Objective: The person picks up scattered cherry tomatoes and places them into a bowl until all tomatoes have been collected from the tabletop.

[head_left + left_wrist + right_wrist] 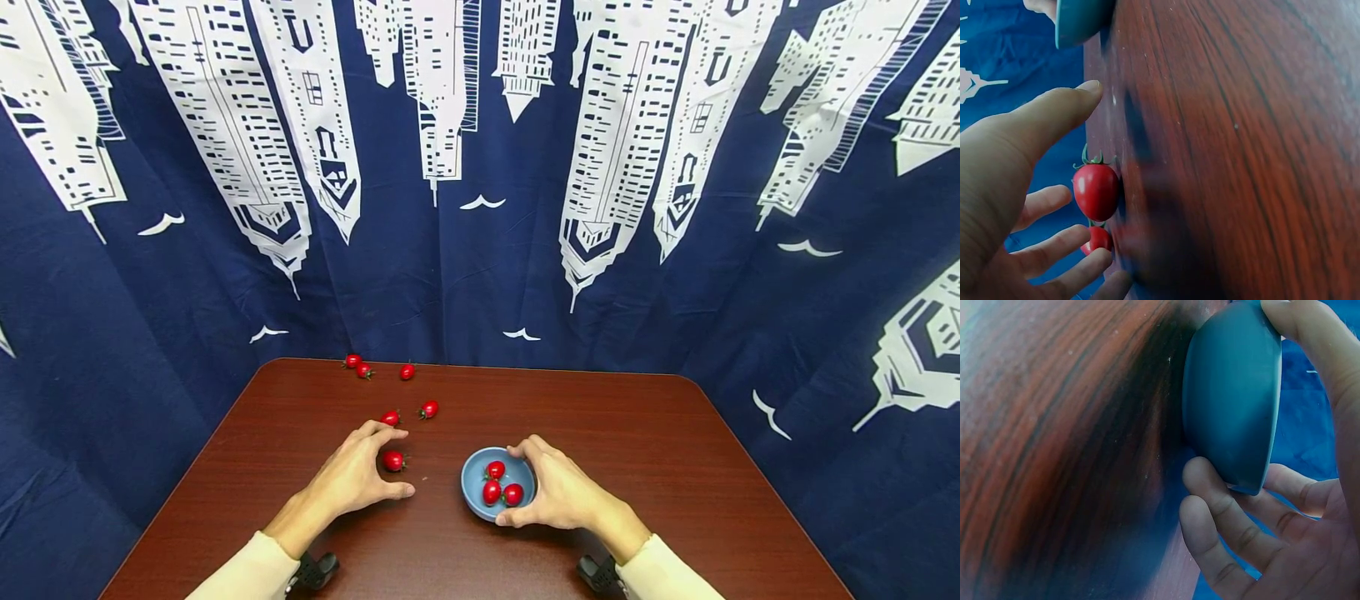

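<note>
My left hand (351, 473) is spread around a cherry tomato (393, 461) on the table, thumb on the near side and fingers on the far side. In the left wrist view, a gap shows between the thumb and this red tomato (1095, 192) with its green stem. Another cherry tomato (390, 418) lies just beyond the fingertips. With thumb and fingers at opposite sides of the rim, my right hand (562, 490) holds a small blue bowl (473, 481). Inside sit three cherry tomatoes (492, 492). The right wrist view shows the bowl's outer wall (1232, 400) between thumb and fingers.
Farther back on the brown wooden table (615, 417) lies a cherry tomato (429, 409). Near the back edge are another tomato (407, 372) and a pair of tomatoes (363, 370). A navy curtain (450, 283) with white buildings hangs behind the table and along its sides.
</note>
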`<move>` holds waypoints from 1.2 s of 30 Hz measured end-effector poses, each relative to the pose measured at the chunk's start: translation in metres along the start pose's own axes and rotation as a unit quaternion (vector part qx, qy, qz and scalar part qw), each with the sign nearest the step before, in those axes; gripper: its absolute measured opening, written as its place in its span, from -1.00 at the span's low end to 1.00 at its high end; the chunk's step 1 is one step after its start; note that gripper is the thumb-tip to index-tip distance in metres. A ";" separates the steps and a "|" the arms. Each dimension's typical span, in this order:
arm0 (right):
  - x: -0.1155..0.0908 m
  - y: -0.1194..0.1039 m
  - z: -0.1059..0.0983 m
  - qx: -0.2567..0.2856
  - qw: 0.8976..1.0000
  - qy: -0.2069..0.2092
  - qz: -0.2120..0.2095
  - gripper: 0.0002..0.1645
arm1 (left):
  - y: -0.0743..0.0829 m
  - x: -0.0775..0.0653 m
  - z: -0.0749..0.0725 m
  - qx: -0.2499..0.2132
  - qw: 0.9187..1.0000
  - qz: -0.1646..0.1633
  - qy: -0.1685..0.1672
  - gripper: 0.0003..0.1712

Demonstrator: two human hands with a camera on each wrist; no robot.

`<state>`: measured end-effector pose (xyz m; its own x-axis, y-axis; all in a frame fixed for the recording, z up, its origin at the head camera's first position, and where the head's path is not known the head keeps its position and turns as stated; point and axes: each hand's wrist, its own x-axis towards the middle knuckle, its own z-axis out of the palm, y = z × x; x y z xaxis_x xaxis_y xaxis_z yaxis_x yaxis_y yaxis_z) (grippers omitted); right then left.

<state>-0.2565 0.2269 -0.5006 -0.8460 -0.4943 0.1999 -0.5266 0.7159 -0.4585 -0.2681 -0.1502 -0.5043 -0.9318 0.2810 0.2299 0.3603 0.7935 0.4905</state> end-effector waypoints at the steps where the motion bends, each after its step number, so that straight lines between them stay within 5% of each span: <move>1: 0.000 0.000 0.000 0.000 1.000 0.000 0.000 0.11 | 0.000 0.000 0.000 0.004 1.000 0.001 -0.001 0.04; 13: 0.000 0.001 0.002 0.000 1.000 0.005 -0.009 0.11 | -0.003 0.006 0.005 0.012 1.000 0.014 -0.023 -0.13; 24: 0.000 0.002 0.001 -0.003 1.000 0.008 -0.010 0.11 | -0.002 0.010 0.005 0.015 0.997 0.079 0.003 -0.45; 36: -0.001 0.002 0.001 -0.008 1.000 0.008 -0.012 0.12 | -0.004 0.010 0.006 -0.020 0.997 0.080 0.009 -0.70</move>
<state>-0.2570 0.2280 -0.5028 -0.8342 -0.5037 0.2246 -0.5481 0.7115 -0.4397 -0.2791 -0.1470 -0.5087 -0.8610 0.3925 0.3235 0.5067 0.7169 0.4788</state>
